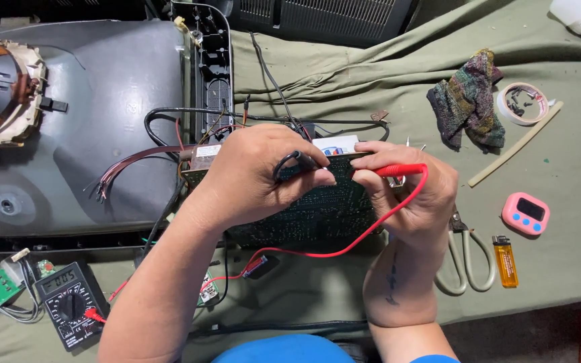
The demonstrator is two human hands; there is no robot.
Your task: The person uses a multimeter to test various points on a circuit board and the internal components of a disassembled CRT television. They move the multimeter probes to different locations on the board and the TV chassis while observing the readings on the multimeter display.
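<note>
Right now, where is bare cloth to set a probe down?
Bare cloth lies between the rag and the pink timer, and below the circuit board near the scissors. Crowded around the multimeter.

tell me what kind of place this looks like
Probably an electronics repair bench, perhaps in a home workshop. The left hand and right hand press probes onto a green circuit board; a multimeter sits nearby, beside an opened old television, all on an olive cloth.
</note>
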